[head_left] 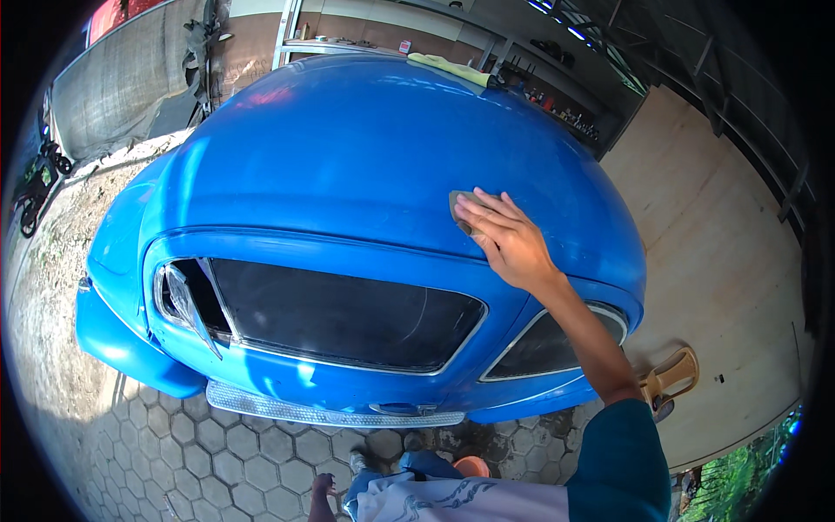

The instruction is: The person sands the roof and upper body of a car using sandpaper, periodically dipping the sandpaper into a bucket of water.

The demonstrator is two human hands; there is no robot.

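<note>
A blue, round-roofed car (348, 148) fills the middle of the view, its side toward me. My right hand (511, 242) reaches up and over to the near part of the roof, above the pillar between the two side windows. Under its fingers is a grey-brown piece of sandpaper (456, 205), pressed flat against the blue paint; the palm hides part of it. Low beside my body hangs my left hand (323, 484), away from the car. It is small and dark here, and how its fingers are held is unclear.
A yellow-green cloth (450, 69) lies on the roof's far edge. Below the door runs a ridged running board (330, 411). An orange bucket (472, 466) stands near my feet on hexagonal pavers. At right are a brown plastic chair (674, 374) and a wooden panel (704, 261); shelves stand behind.
</note>
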